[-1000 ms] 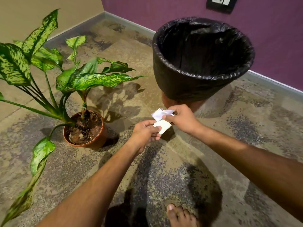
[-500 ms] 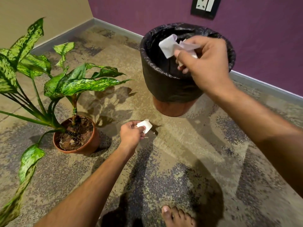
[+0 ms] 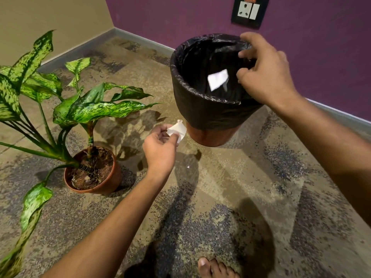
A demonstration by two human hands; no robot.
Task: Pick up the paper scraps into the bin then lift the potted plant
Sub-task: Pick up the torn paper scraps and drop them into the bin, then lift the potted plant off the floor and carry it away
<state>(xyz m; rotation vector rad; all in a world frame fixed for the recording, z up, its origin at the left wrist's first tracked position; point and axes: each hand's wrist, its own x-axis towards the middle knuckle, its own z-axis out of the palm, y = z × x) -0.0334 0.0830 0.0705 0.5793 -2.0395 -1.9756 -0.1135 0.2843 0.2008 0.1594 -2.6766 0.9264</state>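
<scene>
There are two white paper scraps: one scrap is inside the bin, and one scrap is in the left hand. There is one bin with a black bag. There is one potted plant. There are two hands; the other is the right hand. One bare foot shows. One wall socket shows.

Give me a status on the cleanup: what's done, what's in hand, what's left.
Done: one paper scrap is inside the bin, below the open right hand over its rim. In hand: the left hand pinches another scrap low beside the bin, not yet dropped. Left: bin that scrap, pick up a tiny white fleck on the floor if it is paper, then lift the potted plant, untouched on the floor.
</scene>
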